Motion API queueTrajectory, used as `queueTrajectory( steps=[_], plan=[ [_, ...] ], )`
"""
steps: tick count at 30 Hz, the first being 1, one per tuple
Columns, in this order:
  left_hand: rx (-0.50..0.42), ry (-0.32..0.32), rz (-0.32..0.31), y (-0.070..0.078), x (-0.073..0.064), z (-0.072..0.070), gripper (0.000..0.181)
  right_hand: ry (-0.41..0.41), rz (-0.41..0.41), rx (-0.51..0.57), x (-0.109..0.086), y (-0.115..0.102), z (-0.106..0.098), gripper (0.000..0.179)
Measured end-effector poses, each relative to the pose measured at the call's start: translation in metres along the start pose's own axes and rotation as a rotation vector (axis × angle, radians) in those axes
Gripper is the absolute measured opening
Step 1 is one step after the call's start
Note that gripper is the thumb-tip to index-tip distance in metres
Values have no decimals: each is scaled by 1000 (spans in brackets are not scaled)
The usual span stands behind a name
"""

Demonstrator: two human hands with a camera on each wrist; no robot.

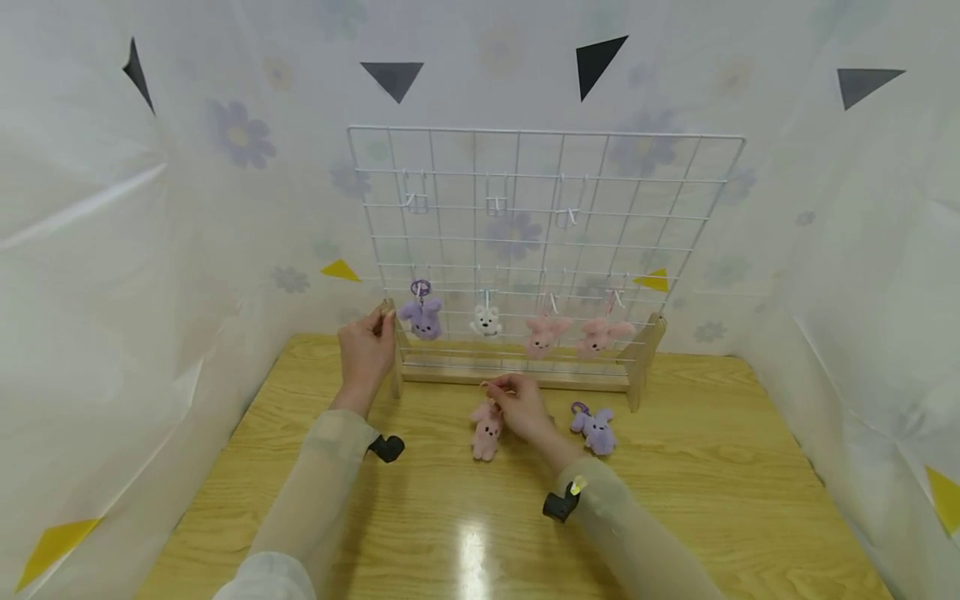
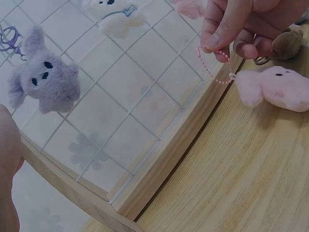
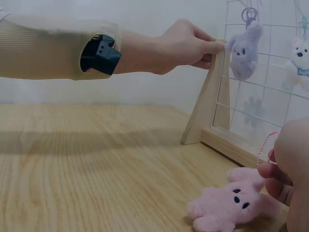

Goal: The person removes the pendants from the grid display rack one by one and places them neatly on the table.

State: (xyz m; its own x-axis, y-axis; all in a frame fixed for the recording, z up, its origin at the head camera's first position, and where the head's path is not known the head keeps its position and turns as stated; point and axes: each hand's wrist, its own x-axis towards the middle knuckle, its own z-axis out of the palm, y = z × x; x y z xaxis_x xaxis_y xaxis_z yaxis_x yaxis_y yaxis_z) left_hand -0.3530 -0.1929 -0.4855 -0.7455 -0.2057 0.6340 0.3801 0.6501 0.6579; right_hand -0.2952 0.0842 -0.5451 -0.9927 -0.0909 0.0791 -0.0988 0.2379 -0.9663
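Head view from high near side, facing far and down over whole grid (image 1: 540, 244), left wrist view close, tilted, facing far and right, right wrist view low above table (image 3: 87, 179), facing left, both wrist views sharing hanging purple toy (image 2: 52, 79) and held pink toy (image 3: 224, 205)

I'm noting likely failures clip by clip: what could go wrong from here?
The right hand pinches the thin chain of a pink toy; it might slip free.
The loose purple toy lies close to the right sleeve and could get brushed aside.
The left hand grips the stand at one end; a push there might set the hung toys swinging.
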Motion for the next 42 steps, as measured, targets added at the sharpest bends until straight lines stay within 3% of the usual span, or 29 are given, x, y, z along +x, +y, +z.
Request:
queueTrajectory(
  steps=[7,22,32,42],
  plan=[
    [0,-1,-17,1,0,-1,25,-13,77,-12,8,7,2,17],
    [15,7,-5,2,-1,-1,23,-4,107,-84,18,14,0,11],
    [7,4,-3,3,-1,-1,25,16,126,4,11,4,-9,14],
    [13,4,1,0,-1,-1,24,31,-2,-19,2,-10,-29,16]
  ],
)
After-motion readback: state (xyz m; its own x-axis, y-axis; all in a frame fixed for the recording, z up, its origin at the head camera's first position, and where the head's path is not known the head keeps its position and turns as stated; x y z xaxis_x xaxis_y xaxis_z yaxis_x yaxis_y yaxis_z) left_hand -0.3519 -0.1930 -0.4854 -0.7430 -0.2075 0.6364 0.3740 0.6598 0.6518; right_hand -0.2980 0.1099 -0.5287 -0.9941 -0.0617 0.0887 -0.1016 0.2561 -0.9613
